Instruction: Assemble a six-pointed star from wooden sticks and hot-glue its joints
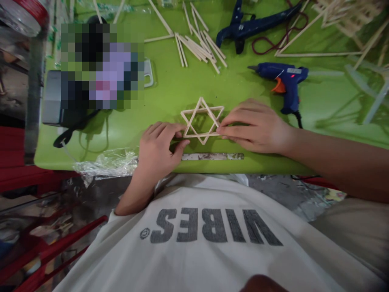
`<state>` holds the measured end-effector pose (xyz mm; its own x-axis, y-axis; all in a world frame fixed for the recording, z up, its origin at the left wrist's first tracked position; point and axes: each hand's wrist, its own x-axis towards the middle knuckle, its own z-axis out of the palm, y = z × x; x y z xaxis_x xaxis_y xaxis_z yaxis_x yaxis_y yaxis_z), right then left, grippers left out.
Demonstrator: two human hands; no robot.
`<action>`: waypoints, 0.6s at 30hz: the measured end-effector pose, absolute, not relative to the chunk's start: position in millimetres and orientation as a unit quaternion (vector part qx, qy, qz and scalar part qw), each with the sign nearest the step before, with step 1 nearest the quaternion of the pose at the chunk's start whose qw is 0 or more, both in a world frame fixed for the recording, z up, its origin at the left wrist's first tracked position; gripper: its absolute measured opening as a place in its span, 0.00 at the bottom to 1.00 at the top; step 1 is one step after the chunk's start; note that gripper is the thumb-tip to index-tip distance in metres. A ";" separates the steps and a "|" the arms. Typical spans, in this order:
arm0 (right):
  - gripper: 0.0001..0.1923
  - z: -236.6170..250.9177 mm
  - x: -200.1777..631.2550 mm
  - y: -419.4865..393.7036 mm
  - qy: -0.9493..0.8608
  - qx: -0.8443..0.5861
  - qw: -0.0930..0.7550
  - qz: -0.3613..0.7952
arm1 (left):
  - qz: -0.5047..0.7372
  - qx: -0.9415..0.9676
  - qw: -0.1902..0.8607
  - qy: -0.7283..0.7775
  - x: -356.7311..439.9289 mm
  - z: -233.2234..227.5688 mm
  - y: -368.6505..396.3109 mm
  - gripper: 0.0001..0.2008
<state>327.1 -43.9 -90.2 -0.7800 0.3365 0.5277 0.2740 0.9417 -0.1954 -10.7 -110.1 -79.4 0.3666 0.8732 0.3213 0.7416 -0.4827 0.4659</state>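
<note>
A six-pointed star (202,110) made of thin wooden sticks lies on the green table in front of me, formed by two overlapping triangles. My left hand (162,144) is at its lower left corner, the forefinger touching the corner and the thumb just below it, fingers curled. On the other side, my right hand (258,125) pinches the star's lower right corner between thumb and fingertips. Just nearer to me than the star is a flat, stained white strip (212,156), its left end hidden behind my left hand.
A blue glue gun (281,75) with a lit red light lies at right. Behind are loose sticks (197,48), a dark blue tool (243,26) and a dark red cord (264,44). Crumpled clear plastic (109,162) and a dark grey box (53,97) are at left.
</note>
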 end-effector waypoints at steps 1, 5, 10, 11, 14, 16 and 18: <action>0.11 -90.1 327.0 -44.1 -0.942 -0.163 0.289 0.054 | 0.267 0.815 0.127 0.498 -10.6 -78.6 -110.3 0.10; 0.11 -90.7 327.3 -43.6 -0.943 -0.169 0.282 0.061 | 0.272 0.809 0.138 0.502 -9.6 -77.6 -109.3 0.09; 0.11 -90.9 326.5 -42.5 -0.942 -0.166 0.288 0.047 | 0.270 0.814 0.125 0.498 -9.8 -79.8 -107.9 0.07; 0.11 -91.1 326.0 -42.7 -0.941 -0.165 0.292 0.044 | 0.271 0.815 0.124 0.497 -9.9 -80.1 -107.8 0.07; 0.11 -93.0 324.0 -43.5 -0.937 -0.163 0.305 0.043 | 0.269 0.814 0.132 0.498 -9.5 -80.0 -107.0 0.09; 0.10 -95.5 323.0 -44.0 -0.933 -0.161 0.319 0.038 | 0.256 0.816 0.144 0.499 -8.7 -79.3 -105.6 0.13; 0.12 -98.2 322.4 -44.2 -0.928 -0.164 0.334 0.031 | 0.237 0.818 0.154 0.501 -8.0 -79.0 -103.8 0.17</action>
<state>322.4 -44.2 -98.2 -0.7233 0.3254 0.6091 0.2843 0.9441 -0.1667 -8.0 -103.8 -79.0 0.3854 0.8927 0.2336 0.7465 -0.4505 0.4897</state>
